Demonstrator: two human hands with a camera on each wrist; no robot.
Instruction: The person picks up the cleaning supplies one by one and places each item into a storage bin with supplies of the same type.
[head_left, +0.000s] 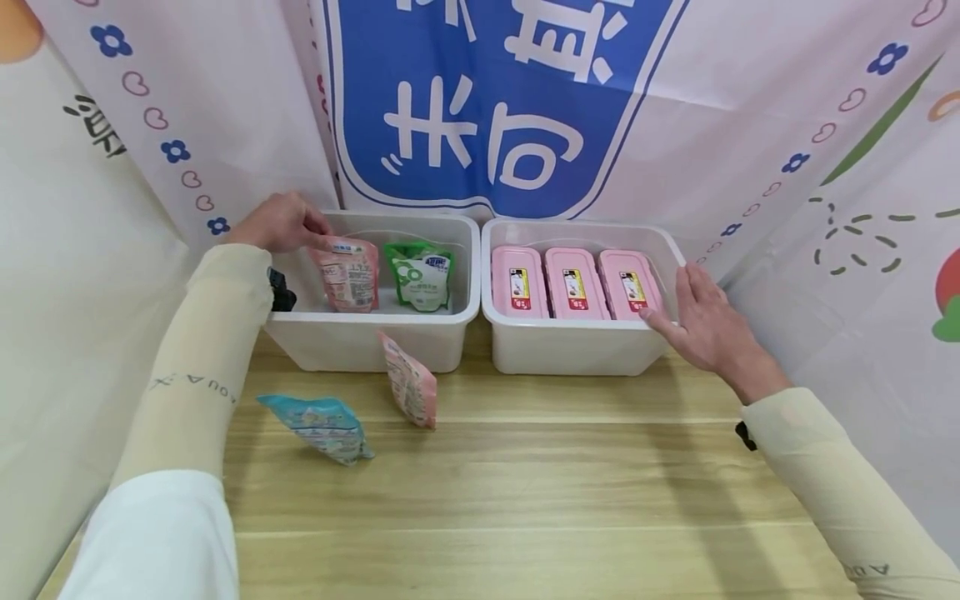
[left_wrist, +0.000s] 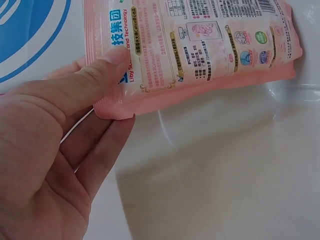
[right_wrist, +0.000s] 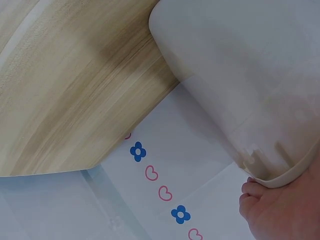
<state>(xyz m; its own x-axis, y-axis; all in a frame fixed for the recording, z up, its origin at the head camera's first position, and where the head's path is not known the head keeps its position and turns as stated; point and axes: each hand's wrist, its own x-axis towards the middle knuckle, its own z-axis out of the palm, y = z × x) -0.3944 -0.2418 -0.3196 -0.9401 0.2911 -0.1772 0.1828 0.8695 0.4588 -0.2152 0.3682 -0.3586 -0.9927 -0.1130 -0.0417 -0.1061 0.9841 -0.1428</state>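
Observation:
My left hand pinches the top edge of a pink refill pouch with printed labels. In the left wrist view the thumb lies on the pouch's printed face, with fingers behind it. The pouch is upright inside the left white bin, beside a green and white pouch. My right hand rests on the front right corner of the right white bin, thumb by the front rim and fingers along the side. Three pink-lidded boxes sit in that bin.
On the wooden table, in front of the left bin, stand a second pink pouch and a blue pouch. Printed white cloth hangs behind the bins and at both sides.

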